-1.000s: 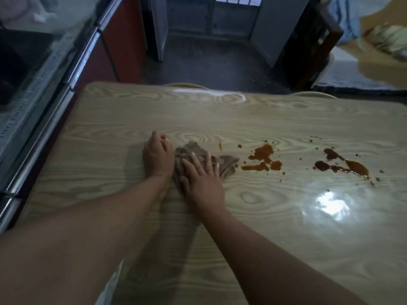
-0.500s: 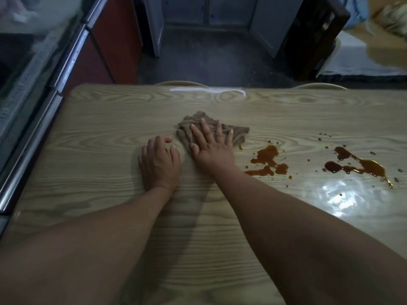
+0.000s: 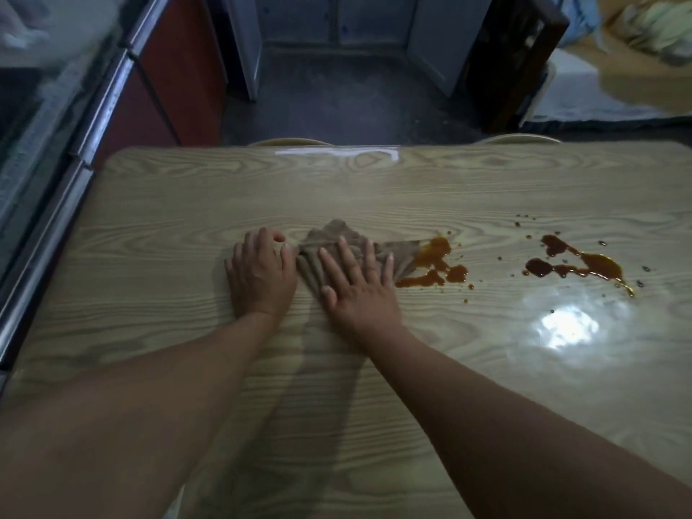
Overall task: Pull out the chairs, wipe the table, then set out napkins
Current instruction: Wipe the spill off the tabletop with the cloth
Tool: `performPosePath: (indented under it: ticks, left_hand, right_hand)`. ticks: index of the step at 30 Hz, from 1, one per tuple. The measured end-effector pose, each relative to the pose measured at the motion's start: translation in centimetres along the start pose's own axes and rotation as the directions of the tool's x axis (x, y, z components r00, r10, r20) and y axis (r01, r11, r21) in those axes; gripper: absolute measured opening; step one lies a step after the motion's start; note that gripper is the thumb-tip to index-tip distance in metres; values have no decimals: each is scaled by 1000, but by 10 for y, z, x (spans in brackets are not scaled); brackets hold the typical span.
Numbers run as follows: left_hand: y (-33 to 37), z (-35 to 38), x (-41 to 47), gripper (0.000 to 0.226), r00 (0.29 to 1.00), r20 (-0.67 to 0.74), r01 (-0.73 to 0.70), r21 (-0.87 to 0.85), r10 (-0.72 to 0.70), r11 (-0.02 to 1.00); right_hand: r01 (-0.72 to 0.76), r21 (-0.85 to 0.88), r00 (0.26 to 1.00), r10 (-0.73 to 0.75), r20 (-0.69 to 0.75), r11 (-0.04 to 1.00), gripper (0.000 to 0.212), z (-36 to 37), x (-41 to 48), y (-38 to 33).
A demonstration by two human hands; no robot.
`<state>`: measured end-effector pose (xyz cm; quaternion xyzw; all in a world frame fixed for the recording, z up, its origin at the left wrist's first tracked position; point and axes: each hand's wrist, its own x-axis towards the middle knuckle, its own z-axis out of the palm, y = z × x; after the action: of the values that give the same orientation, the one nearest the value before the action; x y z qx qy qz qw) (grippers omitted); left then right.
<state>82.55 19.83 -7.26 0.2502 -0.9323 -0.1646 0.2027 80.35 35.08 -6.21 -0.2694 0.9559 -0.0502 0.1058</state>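
On the pale wood-grain laminate table (image 3: 374, 189), in the head view, my right hand (image 3: 359, 294) lies flat with fingers spread, pressing down on the crumpled grey-brown cloth (image 3: 337, 234). My left hand (image 3: 260, 273) rests palm down on bare tabletop just beside it, fingers loosely together and holding nothing, thumb at the cloth's left edge.

The cloth's right corner touches the top of the nearer orange-brown sauce spill (image 3: 436, 264). A second, darker brown spill (image 3: 576, 265) lies well apart to the right, with small droplets around it and a bright glare patch (image 3: 569, 325) nearer me.

The table's far edge runs straight across, with two cream chair backs (image 3: 290, 142) showing just behind it. The left edge sits close beside a metal-railed glass cabinet (image 3: 45, 234). Bare tabletop stretches from the cloth to the far edge, to the left edge, and back toward me.

Half a second ago the cloth sat farther up the table, clear of the spill; now it has come back and reached the spill. My left hand has stayed flat beside it.
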Motion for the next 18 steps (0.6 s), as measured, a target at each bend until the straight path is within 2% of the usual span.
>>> performPosePath:
  ticks: [2, 5, 9, 11, 14, 18]
  left_hand:
    - [2, -2, -2, 28, 999, 12, -40, 1, 39, 999]
    - [4, -2, -3, 30, 989, 48, -141, -1, 141, 990]
    - [4, -1, -5, 27, 968, 74, -243, 7, 242, 970]
    - [4, 1, -6, 26, 960, 81, -271, 25, 268, 962]
    - [4, 4, -6, 25, 961, 80, -270, 50, 266, 961]
    - [15, 13, -2, 28, 989, 40, -146, -10, 146, 989]
  right_hand:
    - [149, -59, 989, -147, 33, 987, 59, 1, -18, 9]
    - [363, -107, 932, -363, 13, 926, 58, 1, -39, 36]
    - [475, -157, 877, -481, -5, 866, 56, 0, -49, 72]
    - [463, -161, 881, -472, -21, 872, 56, 0, -45, 78]
    - [368, -158, 926, -377, -31, 916, 57, -1, -33, 81]
    - [201, -126, 978, -207, -39, 972, 62, -10, -8, 80]
